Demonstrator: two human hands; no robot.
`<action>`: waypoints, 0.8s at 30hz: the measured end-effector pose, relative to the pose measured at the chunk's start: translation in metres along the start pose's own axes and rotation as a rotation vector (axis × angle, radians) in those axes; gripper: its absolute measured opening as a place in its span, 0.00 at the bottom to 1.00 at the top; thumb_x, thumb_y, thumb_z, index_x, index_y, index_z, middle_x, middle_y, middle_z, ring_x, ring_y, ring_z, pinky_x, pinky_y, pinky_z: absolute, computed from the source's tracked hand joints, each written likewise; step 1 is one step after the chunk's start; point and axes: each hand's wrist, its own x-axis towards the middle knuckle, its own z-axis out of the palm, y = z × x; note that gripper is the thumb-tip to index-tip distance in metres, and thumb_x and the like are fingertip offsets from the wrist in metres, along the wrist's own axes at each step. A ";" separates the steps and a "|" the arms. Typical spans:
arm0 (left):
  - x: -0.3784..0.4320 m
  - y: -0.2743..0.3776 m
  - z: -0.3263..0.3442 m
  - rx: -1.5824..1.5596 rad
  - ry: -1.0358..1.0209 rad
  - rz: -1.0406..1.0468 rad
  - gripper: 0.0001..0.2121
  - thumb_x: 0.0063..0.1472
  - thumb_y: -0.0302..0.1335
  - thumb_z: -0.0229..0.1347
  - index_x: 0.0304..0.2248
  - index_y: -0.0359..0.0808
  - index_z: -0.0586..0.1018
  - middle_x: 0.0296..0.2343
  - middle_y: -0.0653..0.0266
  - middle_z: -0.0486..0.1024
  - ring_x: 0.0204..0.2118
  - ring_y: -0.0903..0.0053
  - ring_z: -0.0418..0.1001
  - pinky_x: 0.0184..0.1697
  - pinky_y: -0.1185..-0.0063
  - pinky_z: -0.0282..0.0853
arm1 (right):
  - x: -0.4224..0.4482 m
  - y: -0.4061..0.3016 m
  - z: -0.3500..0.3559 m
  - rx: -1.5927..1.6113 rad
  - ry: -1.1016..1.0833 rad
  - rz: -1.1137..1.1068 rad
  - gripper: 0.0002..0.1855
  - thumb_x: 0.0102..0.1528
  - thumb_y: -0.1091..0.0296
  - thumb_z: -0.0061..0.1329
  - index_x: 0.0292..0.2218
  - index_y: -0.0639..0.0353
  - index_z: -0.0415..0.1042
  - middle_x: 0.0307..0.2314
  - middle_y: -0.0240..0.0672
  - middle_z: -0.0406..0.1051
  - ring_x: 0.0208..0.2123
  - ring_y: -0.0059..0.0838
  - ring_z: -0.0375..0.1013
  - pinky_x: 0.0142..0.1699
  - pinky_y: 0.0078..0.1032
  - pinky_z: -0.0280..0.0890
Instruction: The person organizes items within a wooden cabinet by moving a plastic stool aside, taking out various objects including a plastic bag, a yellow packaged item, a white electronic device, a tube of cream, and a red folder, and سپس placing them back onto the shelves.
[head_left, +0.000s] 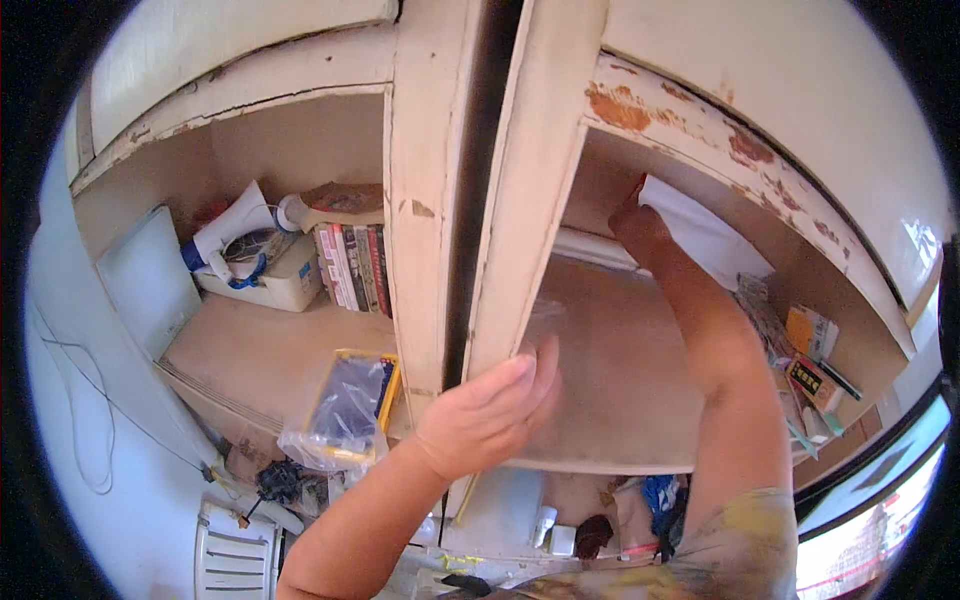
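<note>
My left hand (487, 420) is at the front of the cream wooden divider post (517, 225) of a cupboard. Its fingers, a little blurred, reach past the post's edge and hold nothing that I can see. Deep inside the right compartment, my right hand (637, 221) grips the left end of a white sheet (697, 225), which slopes down to the right along the back wall. A small red patch shows by the fingertips; what it belongs to is unclear. Below the sheet, a pale strip (596, 247) lies along the back of the brown shelf (615, 360).
On the right, a small box (814, 382) and an orange-and-white packet (810, 330) lie near my forearm. The left compartment holds books (352, 266), a white bin (277, 285) with cables, and a yellow-edged case (349, 405) in clear plastic. A white slatted chair (234, 551) stands lower left.
</note>
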 end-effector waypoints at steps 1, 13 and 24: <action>-0.001 -0.001 0.000 -0.020 -0.011 -0.002 0.12 0.49 0.36 0.44 0.32 0.42 0.72 0.40 0.67 0.67 0.42 0.77 0.63 0.52 0.78 0.45 | -0.010 0.005 -0.013 -0.017 0.011 -0.027 0.15 0.42 0.72 0.40 0.36 0.57 0.64 0.29 0.40 0.65 0.24 0.32 0.68 0.25 0.27 0.64; 0.000 0.003 0.005 -0.056 0.078 -0.101 0.16 0.42 0.33 0.49 0.33 0.37 0.72 0.41 0.66 0.65 0.43 0.77 0.60 0.53 0.77 0.44 | -0.192 0.013 -0.142 0.240 0.253 -0.335 0.18 0.39 0.71 0.40 0.35 0.60 0.65 0.25 0.33 0.63 0.29 0.28 0.65 0.33 0.23 0.62; 0.003 0.003 0.000 -0.222 0.085 -0.147 0.15 0.39 0.28 0.51 0.32 0.36 0.72 0.39 0.66 0.66 0.43 0.75 0.60 0.53 0.74 0.46 | -0.290 -0.043 -0.231 0.399 0.221 -0.457 0.18 0.39 0.67 0.40 0.36 0.58 0.64 0.27 0.28 0.63 0.33 0.24 0.63 0.43 0.21 0.57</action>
